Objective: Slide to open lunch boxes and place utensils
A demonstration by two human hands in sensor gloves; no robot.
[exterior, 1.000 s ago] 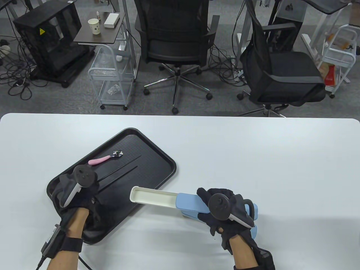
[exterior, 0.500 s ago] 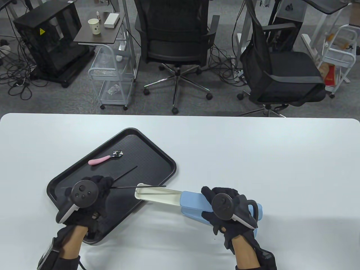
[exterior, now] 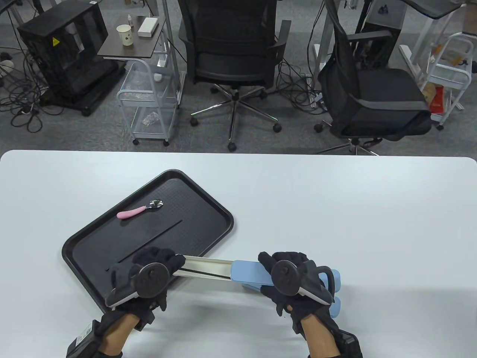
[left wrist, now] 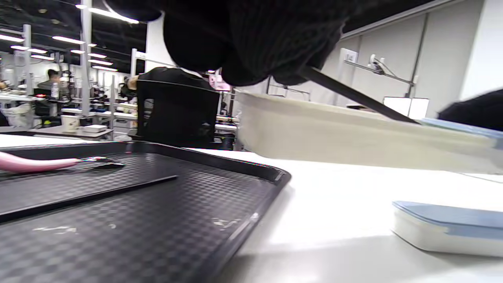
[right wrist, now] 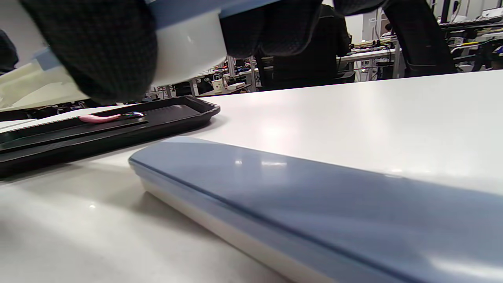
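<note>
My right hand (exterior: 274, 274) grips the blue sleeve of an open lunch box (exterior: 249, 272) and holds it above the table. Its white inner tray (exterior: 208, 265) is slid out to the left. My left hand (exterior: 173, 263) pinches a black chopstick (exterior: 208, 273) that lies along the inside of the white tray; the left wrist view shows my fingertips (left wrist: 255, 59) on the chopstick (left wrist: 353, 98) over the tray (left wrist: 353, 141). A second chopstick (exterior: 152, 236) and a pink-handled spoon (exterior: 138, 210) lie on the black serving tray (exterior: 220, 218).
A second, closed blue-lidded lunch box (right wrist: 314, 196) lies on the table under my right hand, its end showing in the table view (exterior: 335, 307). The black tray's right corner sits just under the open box's left end. Office chairs stand beyond the table's far edge.
My left hand lifted one chopstick off the black tray, carried it right and lowered it into the open white tray. My right hand kept hold of the box, shifting it slightly.
</note>
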